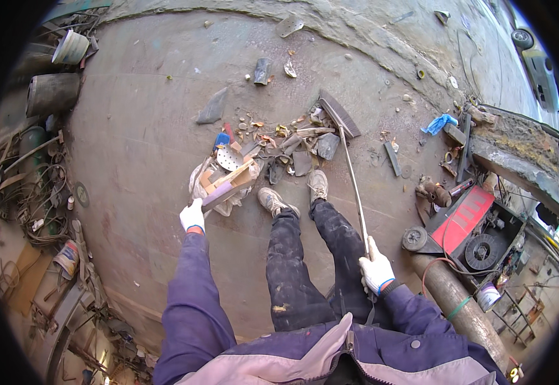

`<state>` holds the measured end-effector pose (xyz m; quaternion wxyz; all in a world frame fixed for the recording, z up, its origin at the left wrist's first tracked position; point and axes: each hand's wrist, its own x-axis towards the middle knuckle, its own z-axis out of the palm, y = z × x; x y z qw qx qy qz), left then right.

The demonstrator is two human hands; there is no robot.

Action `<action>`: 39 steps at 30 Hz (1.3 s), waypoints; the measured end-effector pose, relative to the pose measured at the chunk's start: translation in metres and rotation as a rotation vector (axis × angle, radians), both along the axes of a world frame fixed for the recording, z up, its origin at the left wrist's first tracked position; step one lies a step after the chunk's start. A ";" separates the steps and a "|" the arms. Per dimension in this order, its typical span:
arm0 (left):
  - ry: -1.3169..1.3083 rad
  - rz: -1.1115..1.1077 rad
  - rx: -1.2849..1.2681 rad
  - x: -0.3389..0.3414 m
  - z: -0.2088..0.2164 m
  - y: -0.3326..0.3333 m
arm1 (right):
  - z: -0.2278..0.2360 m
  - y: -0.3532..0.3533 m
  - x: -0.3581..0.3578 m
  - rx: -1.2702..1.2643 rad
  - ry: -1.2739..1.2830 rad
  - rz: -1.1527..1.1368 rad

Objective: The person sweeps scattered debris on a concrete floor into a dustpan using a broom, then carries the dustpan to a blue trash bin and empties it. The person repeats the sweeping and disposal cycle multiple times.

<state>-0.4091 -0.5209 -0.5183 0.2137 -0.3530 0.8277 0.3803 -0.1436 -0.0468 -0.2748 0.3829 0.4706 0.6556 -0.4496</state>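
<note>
My right hand (375, 266), in a white glove, is closed round the thin handle of a broom (354, 176). The broom's dark bristle head rests on the floor beside a pile of debris (302, 144) made of wood bits, flat grey pieces and scraps. My left hand (192, 216), also gloved, is closed at the near edge of a clear plastic bag (228, 204). Wood offcuts (228, 176), a white perforated piece (229, 158) and a blue item (222, 140) lie in or against the bag. My fingers partly hide what the left hand grips.
A red-and-black machine (469, 215) stands at right, beside a thick pipe (459, 305) and a concrete block (523, 151). Loose pieces, including a grey slab (213, 106) and a short cylinder (262, 70), lie ahead. Tangled hoses (32, 186) and a bucket (70, 47) line the left side.
</note>
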 end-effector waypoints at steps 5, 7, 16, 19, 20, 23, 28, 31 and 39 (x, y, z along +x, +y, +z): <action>-0.060 -0.421 -0.288 0.014 0.042 0.024 | 0.043 -0.028 -0.013 -0.170 -0.081 -0.283; -0.141 -0.661 -0.359 0.015 0.055 0.036 | 0.057 -0.031 -0.019 -0.220 -0.101 -0.322; -0.083 -0.811 -0.266 -0.020 0.031 0.068 | 0.078 -0.034 -0.022 -0.481 -0.198 -0.403; -0.126 -0.795 -0.264 -0.009 0.026 0.051 | 0.082 -0.042 -0.008 -0.555 -0.229 -0.456; -0.110 -0.806 -0.253 -0.005 0.026 0.043 | 0.083 -0.045 -0.002 -0.555 -0.233 -0.442; -0.107 -0.760 -0.141 0.001 0.019 0.025 | 0.087 -0.063 0.017 -0.581 -0.250 -0.436; -0.179 -0.856 -0.105 0.007 0.013 0.011 | 0.103 -0.113 0.039 -0.605 -0.316 -0.474; -0.137 -0.847 -0.112 0.012 0.022 -0.005 | 0.118 -0.138 0.041 -0.597 -0.224 -0.224; -0.120 -0.639 -0.068 0.035 0.026 -0.052 | 0.155 -0.097 0.036 -0.143 0.008 0.135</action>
